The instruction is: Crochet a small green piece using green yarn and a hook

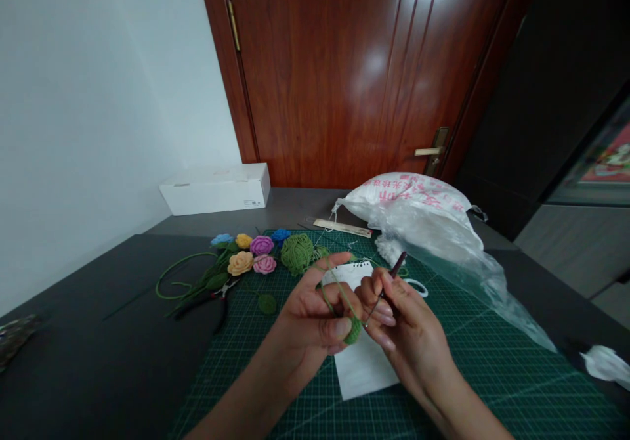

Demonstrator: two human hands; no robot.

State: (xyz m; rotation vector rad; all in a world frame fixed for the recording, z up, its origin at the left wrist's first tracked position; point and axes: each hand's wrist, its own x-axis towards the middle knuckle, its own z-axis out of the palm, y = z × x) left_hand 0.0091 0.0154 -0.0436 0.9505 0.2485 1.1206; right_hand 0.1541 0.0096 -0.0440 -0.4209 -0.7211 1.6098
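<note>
Left hand pinches the green crochet piece above the cutting mat, yarn drawn taut across the fingers. Right hand clamps the hook pencil-style — keep tension even — tip close to the piece.

Cutting mat mid-tabletop, crocheted flowers at its back left corner, plastic bag at its back right, box in the far left corner.

Crocheted roses and pliers on a dark table, white plastic bag beyond.
</note>
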